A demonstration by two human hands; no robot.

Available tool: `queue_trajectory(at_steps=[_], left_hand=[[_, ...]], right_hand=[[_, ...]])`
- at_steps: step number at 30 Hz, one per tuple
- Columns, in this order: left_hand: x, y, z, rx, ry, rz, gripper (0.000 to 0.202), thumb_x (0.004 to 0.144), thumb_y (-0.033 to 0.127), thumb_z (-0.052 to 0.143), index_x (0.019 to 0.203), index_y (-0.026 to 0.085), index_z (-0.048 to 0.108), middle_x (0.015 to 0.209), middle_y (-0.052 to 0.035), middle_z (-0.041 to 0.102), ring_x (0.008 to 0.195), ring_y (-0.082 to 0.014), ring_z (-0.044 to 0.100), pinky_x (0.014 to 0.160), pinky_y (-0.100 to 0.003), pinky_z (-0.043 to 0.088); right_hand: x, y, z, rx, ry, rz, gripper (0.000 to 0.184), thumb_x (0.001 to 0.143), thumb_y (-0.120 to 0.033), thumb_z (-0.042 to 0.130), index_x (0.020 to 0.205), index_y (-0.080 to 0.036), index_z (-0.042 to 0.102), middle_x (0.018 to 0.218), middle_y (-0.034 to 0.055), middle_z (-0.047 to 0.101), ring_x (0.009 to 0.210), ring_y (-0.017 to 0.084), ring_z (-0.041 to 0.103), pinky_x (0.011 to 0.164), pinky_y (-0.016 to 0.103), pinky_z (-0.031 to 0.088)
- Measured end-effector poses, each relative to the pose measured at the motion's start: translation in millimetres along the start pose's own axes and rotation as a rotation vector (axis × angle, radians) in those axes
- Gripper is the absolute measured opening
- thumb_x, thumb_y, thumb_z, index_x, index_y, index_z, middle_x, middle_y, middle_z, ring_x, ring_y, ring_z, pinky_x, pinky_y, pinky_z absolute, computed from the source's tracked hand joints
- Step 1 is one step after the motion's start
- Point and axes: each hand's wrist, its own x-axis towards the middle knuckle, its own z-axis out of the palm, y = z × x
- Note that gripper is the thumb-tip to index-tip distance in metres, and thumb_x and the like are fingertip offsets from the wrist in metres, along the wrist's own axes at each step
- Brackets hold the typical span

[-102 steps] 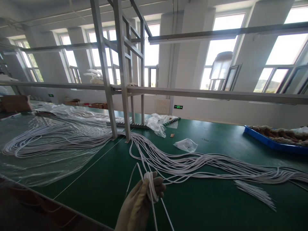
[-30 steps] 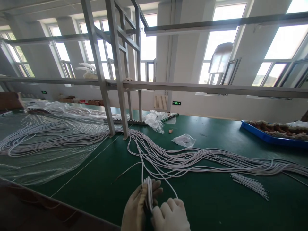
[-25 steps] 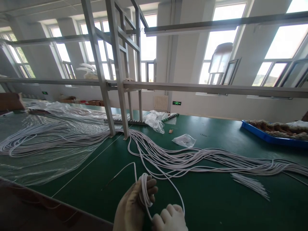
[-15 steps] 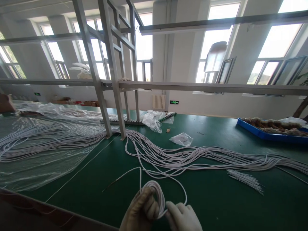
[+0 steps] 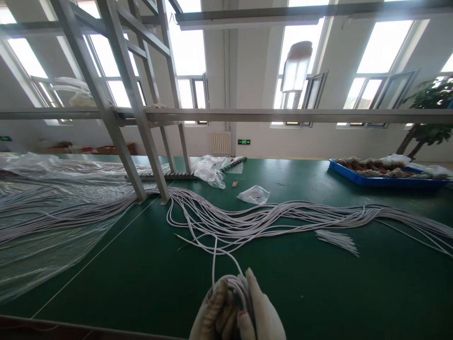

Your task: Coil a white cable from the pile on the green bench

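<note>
Both gloved hands meet at the bottom middle of the view. My left hand [image 5: 214, 314], in a tan glove, grips a small coil of white cable [image 5: 238, 285]. My right hand [image 5: 264, 314], in a white glove, presses against the same coil from the right. A single strand [image 5: 213, 255] rises from the coil toward the long bundle of white cables [image 5: 269, 219] that lies across the green table [image 5: 141, 269].
A grey metal frame [image 5: 141, 127] stands on the table, left of the middle. Clear plastic sheeting [image 5: 46, 226] with more cables covers the left side. A blue tray [image 5: 382, 172] sits far right. Small plastic bags [image 5: 253, 194] and short cut wires [image 5: 338, 240] lie nearby.
More cable has been wound onto the coil and the loose loop has shortened. My right hand has closed in on the coil. The view has swung to the right and the hands sit lower.
</note>
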Motion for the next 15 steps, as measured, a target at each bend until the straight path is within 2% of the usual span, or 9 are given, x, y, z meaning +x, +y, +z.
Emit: queue_trajectory(at_steps=[2,5,8,11,13,15], left_hand=[[0,1,1.3,0.005,-0.065,-0.016,0.011,0.090,0.024,0.070,0.095,0.015,0.068,0.079,-0.0053,0.073,0.074,-0.0181,0.072,0.066,-0.025,0.057],[-1,0,2.4,0.051,-0.063,-0.025,0.025,0.084,0.036,0.079,0.096,0.016,0.069,0.081,-0.0043,0.071,0.078,-0.0199,0.071,0.076,-0.030,0.057],[-2,-1,3.1,0.189,-0.089,-0.049,0.045,0.075,0.052,0.084,0.099,0.016,0.070,0.077,-0.0054,0.069,0.079,-0.0250,0.070,0.082,-0.039,0.056],[-4,0,5.9,0.369,-0.112,0.014,0.057,0.067,0.062,0.085,0.099,0.017,0.071,0.073,-0.0045,0.068,0.079,-0.0276,0.069,0.083,-0.041,0.056],[-6,3,9.3,0.473,-0.081,0.064,0.065,0.066,0.067,0.083,0.106,0.018,0.069,0.082,-0.0072,0.071,0.088,-0.0317,0.069,0.088,-0.044,0.055],[-8,6,13.1,0.516,-0.065,0.078,0.071,0.067,0.068,0.081,0.116,0.018,0.067,0.099,-0.0117,0.074,0.103,-0.0361,0.068,0.095,-0.048,0.053]], right_hand=[[-2,-1,1,0.003,0.020,0.023,0.063,0.106,-0.056,0.040,0.157,-0.021,0.034,0.127,0.0144,0.068,0.107,0.034,0.070,0.084,0.042,0.064],[-1,-4,2,-0.035,0.076,0.131,0.054,0.109,-0.052,0.030,0.151,-0.022,0.044,0.128,0.0136,0.068,0.111,0.034,0.069,0.089,0.045,0.063],[-1,-6,3,-0.051,0.119,0.170,0.057,0.109,-0.054,0.023,0.145,-0.019,0.050,0.125,0.0175,0.068,0.109,0.035,0.070,0.080,0.043,0.066],[-3,-5,3,-0.020,0.150,0.117,0.057,0.108,-0.056,0.023,0.146,-0.021,0.048,0.119,0.0177,0.068,0.103,0.033,0.071,0.072,0.039,0.066],[-5,-4,2,0.006,0.159,0.086,0.054,0.109,-0.055,0.025,0.147,-0.024,0.045,0.111,0.0154,0.069,0.095,0.031,0.071,0.070,0.038,0.065],[-5,-3,0,0.024,0.160,0.076,0.049,0.109,-0.054,0.027,0.145,-0.027,0.047,0.107,0.0128,0.069,0.088,0.029,0.071,0.069,0.037,0.065]])
